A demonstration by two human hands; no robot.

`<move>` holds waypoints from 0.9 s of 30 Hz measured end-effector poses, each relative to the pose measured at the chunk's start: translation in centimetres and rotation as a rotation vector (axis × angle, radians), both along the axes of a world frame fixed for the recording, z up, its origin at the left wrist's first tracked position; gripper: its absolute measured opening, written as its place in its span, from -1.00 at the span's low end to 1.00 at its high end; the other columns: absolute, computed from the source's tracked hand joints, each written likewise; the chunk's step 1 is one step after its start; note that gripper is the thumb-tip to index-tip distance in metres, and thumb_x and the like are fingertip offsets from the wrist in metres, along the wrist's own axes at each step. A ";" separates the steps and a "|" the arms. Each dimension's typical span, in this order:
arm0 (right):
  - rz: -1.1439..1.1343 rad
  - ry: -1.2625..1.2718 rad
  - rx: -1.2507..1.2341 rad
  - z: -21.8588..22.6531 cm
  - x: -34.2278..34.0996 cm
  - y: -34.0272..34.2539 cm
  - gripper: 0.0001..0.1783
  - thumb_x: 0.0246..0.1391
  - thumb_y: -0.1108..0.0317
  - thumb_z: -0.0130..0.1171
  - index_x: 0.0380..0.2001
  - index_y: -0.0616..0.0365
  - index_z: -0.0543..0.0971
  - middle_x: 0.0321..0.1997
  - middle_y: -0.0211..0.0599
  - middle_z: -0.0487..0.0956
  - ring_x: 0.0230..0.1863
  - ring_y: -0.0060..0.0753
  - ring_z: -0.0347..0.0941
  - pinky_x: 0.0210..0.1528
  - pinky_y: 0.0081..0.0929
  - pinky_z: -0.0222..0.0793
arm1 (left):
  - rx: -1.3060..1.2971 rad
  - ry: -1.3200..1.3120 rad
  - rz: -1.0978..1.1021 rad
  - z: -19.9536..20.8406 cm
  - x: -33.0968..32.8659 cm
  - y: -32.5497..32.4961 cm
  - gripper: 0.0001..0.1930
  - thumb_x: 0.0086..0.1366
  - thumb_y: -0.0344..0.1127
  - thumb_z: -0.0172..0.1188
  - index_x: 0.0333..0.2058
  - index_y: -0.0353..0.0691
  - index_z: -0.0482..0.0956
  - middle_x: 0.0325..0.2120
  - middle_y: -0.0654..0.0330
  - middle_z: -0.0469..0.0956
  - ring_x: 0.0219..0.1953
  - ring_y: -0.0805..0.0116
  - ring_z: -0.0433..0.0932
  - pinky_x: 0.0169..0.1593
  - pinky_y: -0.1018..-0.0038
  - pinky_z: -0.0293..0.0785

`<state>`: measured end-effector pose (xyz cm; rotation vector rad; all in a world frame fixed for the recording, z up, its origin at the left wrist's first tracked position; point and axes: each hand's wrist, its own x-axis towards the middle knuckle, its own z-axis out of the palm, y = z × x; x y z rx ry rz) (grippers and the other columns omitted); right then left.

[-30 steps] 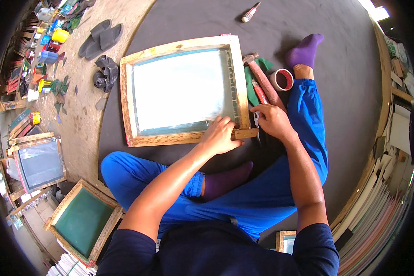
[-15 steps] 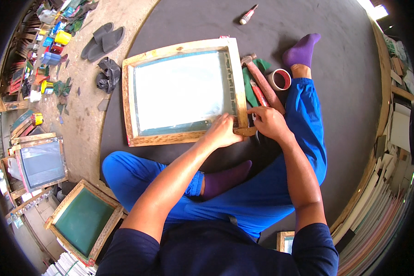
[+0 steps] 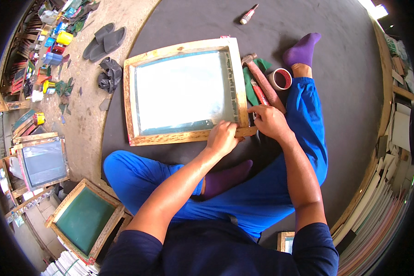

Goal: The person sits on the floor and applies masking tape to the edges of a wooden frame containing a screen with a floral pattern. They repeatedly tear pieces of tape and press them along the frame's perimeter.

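A wooden-framed mesh screen [image 3: 179, 138] lies in front of me, its pale mesh bright with glare and a ragged strip along the right side. My left hand [image 3: 223, 138] is closed over the near rail by the right corner, fingertips on the wood. Just right of that corner is my right hand [image 3: 270, 121], its fingers curled and index finger at the frame's outer edge; whatever it holds is hidden. Beyond it lie a red-handled tool [image 3: 259, 93], a hammer [image 3: 265, 84] with a reddish handle, and green cloth [image 3: 252, 95]. A tape roll [image 3: 279, 79] stands beside them.
A screwdriver [image 3: 249, 14] lies at the far side of the dark mat [image 3: 349, 101]. Slippers [image 3: 105, 42] and a crumpled black bag [image 3: 109, 75] are on the floor at left. A green screen [image 3: 85, 216] leans near left; stacked boards [image 3: 382, 207] line the right.
My left hand has shifted slightly right and nearer along the frame's near rail, its fingers more bunched. The right hand has hardly moved.
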<state>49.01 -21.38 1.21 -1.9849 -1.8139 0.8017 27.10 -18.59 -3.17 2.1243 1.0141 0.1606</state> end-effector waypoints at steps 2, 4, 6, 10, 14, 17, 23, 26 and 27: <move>0.040 0.020 0.030 0.2 -0.4 0.1 -0.64 -0.02 0.49 0.19 -0.11 0.19 0.72 -0.19 0.00 0.71 -0.14 0.09 0.67 -0.05 -0.09 0.58 | 0.090 -0.077 0.018 0.0 -1.6 -0.4 -0.45 -0.03 -0.14 0.62 -0.10 -0.30 0.67 -0.14 0.06 0.62 -0.01 0.00 0.60 0.08 0.14 0.57; 0.118 0.043 0.077 1.4 -1.4 0.5 -0.64 -0.05 0.48 0.22 -0.12 0.23 0.71 -0.16 0.00 0.70 -0.11 0.10 0.65 -0.02 -0.10 0.57 | 0.183 -0.095 0.015 -0.3 -3.7 -0.2 -0.43 -0.02 -0.16 0.61 -0.04 -0.27 0.64 -0.14 0.08 0.62 0.03 0.05 0.59 0.09 0.16 0.56; 0.208 0.079 0.189 0.7 -3.3 0.5 -0.57 -0.09 0.40 0.32 -0.07 0.28 0.66 -0.14 0.03 0.67 -0.02 0.11 0.61 0.06 -0.09 0.55 | 0.277 -0.046 -0.015 -0.1 -6.0 0.3 -0.39 -0.02 -0.17 0.60 0.01 -0.27 0.61 -0.14 0.10 0.61 0.04 0.07 0.58 0.10 0.18 0.56; 0.425 -0.076 0.110 -1.3 -7.7 0.4 -0.53 -0.01 0.21 0.40 -0.05 0.23 0.63 -0.13 -0.06 0.63 -0.02 0.05 0.60 0.07 -0.12 0.58 | 0.207 0.034 -0.080 -0.3 -8.4 0.9 -0.45 0.09 -0.30 0.53 0.05 -0.30 0.58 -0.03 0.03 0.61 0.10 -0.01 0.56 0.16 0.14 0.55; 0.435 -0.228 -0.007 -2.9 -9.4 -0.4 -0.61 0.08 0.11 0.38 -0.18 0.19 0.63 -0.12 -0.06 0.64 0.01 0.02 0.61 0.05 -0.13 0.61 | 0.161 0.180 -0.111 0.1 -12.6 2.7 -0.49 0.13 -0.28 0.51 0.04 -0.27 0.60 -0.06 0.04 0.63 0.07 0.00 0.59 0.13 0.14 0.58; 0.417 -0.282 -0.057 -2.6 -10.3 0.0 -0.65 0.06 0.16 0.37 -0.22 0.22 0.65 -0.12 -0.07 0.64 0.02 0.03 0.61 0.06 -0.13 0.61 | 0.156 0.290 -0.153 1.5 -17.0 5.1 -0.56 0.15 -0.20 0.52 -0.03 -0.23 0.64 -0.15 0.05 0.67 -0.01 0.02 0.64 0.06 0.14 0.62; 0.382 -0.368 -0.107 -3.0 -12.8 0.2 -0.71 0.05 0.28 0.28 -0.20 0.23 0.66 -0.08 -0.04 0.64 0.05 0.05 0.61 0.09 -0.10 0.61 | 0.152 0.421 -0.148 2.4 -24.5 7.9 -0.67 0.14 -0.13 0.53 -0.26 -0.19 0.66 -0.29 0.06 0.69 -0.12 -0.02 0.69 -0.03 0.10 0.63; 0.376 -0.360 -0.125 -3.1 -15.8 0.4 -0.69 0.03 0.30 0.26 -0.16 0.22 0.65 -0.04 -0.03 0.63 0.08 0.05 0.59 0.11 -0.08 0.60 | 0.191 0.408 -0.149 1.7 -25.1 7.5 -0.66 0.14 -0.12 0.53 -0.25 -0.20 0.66 -0.30 0.07 0.69 -0.12 -0.01 0.69 -0.03 0.09 0.63; 0.375 -0.374 -0.127 -3.0 -17.1 0.7 -0.68 0.02 0.30 0.26 -0.15 0.22 0.64 -0.03 -0.03 0.62 0.09 0.05 0.58 0.12 -0.08 0.59 | 0.192 0.400 -0.135 1.7 -25.2 7.3 -0.66 0.14 -0.12 0.53 -0.25 -0.20 0.66 -0.30 0.07 0.69 -0.12 -0.01 0.69 -0.03 0.09 0.63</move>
